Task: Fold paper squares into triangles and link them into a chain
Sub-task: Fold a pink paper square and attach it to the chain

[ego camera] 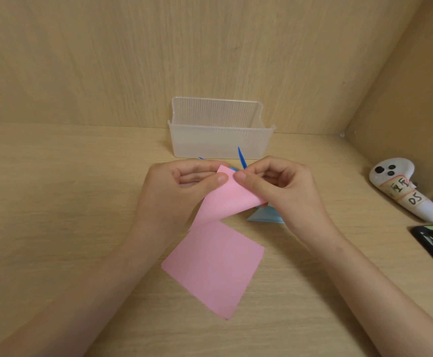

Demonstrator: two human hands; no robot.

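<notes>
Both hands meet mid-frame: I see the left hand [179,188] and right hand [283,186] each pinching the top corner of the pink paper square [215,266], curling it over while its lower half lies on the table [55,202]. Blue folded pieces [265,216] lie beneath the right hand, below a clear plastic box [220,140].

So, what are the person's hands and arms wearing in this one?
Nothing that shows. The left hand and the right hand have no gloves and no visible rings. No sleeve, watch or bracelet appears on either arm right down to the frame edge.
</notes>
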